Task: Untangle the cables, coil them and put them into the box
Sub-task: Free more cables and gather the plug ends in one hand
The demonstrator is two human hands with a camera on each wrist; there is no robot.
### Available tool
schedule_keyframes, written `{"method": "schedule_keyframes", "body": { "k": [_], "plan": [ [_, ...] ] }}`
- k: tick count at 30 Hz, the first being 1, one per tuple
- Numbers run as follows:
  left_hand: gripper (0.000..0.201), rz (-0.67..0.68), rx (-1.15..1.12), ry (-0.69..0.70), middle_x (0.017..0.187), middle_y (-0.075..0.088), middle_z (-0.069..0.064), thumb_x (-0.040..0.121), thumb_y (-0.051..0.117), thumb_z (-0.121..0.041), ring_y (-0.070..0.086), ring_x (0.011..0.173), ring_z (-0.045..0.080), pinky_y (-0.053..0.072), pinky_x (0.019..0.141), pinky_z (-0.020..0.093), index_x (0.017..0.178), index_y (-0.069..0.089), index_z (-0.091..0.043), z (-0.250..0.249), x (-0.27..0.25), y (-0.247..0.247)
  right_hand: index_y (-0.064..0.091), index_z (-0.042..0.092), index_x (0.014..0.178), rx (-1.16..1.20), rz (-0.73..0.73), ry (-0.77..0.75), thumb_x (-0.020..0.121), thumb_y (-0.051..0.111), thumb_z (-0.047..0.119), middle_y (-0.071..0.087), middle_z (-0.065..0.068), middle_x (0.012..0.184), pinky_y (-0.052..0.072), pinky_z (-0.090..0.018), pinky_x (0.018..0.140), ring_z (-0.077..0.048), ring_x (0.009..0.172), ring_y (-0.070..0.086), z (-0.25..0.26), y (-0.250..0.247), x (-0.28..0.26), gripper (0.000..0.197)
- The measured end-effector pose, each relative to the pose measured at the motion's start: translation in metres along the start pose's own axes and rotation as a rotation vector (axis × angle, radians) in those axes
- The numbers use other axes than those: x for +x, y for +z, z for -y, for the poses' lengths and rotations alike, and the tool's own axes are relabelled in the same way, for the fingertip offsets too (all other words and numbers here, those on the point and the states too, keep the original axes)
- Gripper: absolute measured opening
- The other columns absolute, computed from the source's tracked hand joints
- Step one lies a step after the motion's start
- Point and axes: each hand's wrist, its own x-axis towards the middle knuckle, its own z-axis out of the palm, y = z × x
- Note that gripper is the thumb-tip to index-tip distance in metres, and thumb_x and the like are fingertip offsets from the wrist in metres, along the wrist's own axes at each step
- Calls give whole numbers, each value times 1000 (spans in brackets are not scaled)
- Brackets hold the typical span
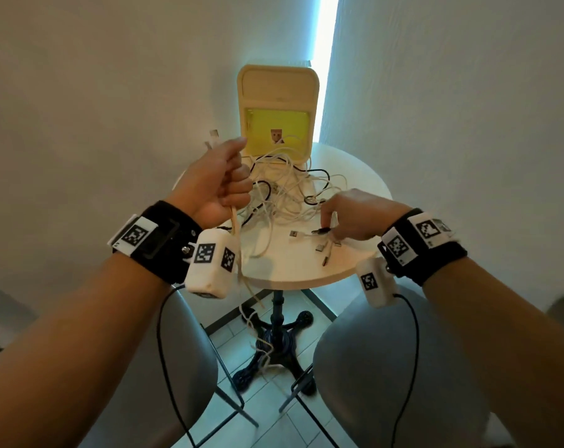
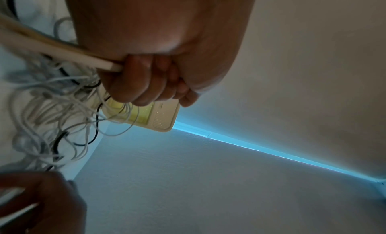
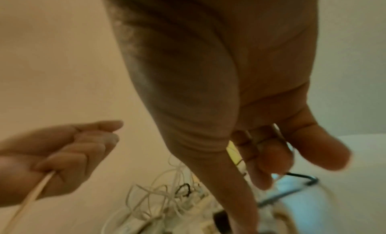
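A tangle of white and black cables (image 1: 290,189) lies on the round white table (image 1: 358,163), in front of the cream box (image 1: 277,124) with its yellow inside and its lid raised. My left hand (image 1: 222,179) is lifted over the table's left edge. It grips a bundle of white cables (image 2: 62,52) in a fist; plugs (image 1: 214,137) stick out above it and the strands hang down to the floor. My right hand (image 1: 348,218) is low over the table front and pinches the plug of a black cable (image 1: 322,230) (image 3: 300,178).
Several loose plug ends (image 1: 326,250) lie near the table's front edge. Two grey chair seats (image 1: 177,350) (image 1: 387,367) stand below, either side of the black pedestal base (image 1: 277,344). Walls close in behind the box, with a bright light strip (image 1: 326,59).
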Motion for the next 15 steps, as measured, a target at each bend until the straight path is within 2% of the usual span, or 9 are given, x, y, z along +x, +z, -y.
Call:
{"method": "schedule_keyframes", "body": {
  "k": [3, 5, 8, 11, 13, 15],
  "plan": [
    [57, 20, -70, 0, 50, 20, -7, 111, 48, -36, 16, 39, 7, 19, 31, 20, 58, 34, -23, 6, 3, 12, 73, 22, 104, 26, -50, -40, 90, 81, 21, 54, 6, 92, 38, -28, 76, -21, 96, 56, -8, 9, 5, 16],
    [54, 3, -87, 2, 53, 24, -7, 112, 45, -35, 21, 40, 6, 20, 32, 19, 60, 41, -21, 9, 4, 18, 74, 20, 105, 90, -127, -65, 94, 77, 22, 55, 3, 96, 38, -29, 74, -23, 97, 59, -12, 5, 7, 11],
    [49, -21, -70, 43, 62, 23, -5, 111, 43, -36, 21, 45, 7, 20, 31, 20, 66, 47, -18, 10, 7, 21, 72, 21, 104, 276, -355, -81, 100, 70, 23, 61, 0, 98, 42, -31, 71, -21, 87, 59, -12, -15, 6, 5],
    [50, -37, -78, 62, 65, 22, -4, 110, 43, -37, 20, 45, 7, 20, 30, 18, 68, 55, -14, 10, 10, 25, 69, 18, 100, 592, -573, -111, 100, 68, 21, 70, -5, 92, 57, -39, 69, -22, 69, 66, 1, -39, 2, 3],
    [47, -46, -66, 66, 65, 20, -5, 109, 44, -37, 19, 43, 7, 20, 31, 18, 69, 55, -15, 10, 9, 31, 69, 11, 102, 755, -619, -139, 98, 71, 16, 72, -13, 90, 63, -41, 63, -28, 64, 71, 13, -48, -1, 7],
    [40, -60, 6, 99, 62, 22, -6, 109, 49, -33, 18, 43, 7, 19, 31, 20, 72, 51, -19, 12, 7, 37, 68, 7, 103, 863, -620, -167, 96, 74, 11, 72, -14, 84, 64, -38, 58, -27, 62, 71, 24, -51, -1, 9]
  ]
}}
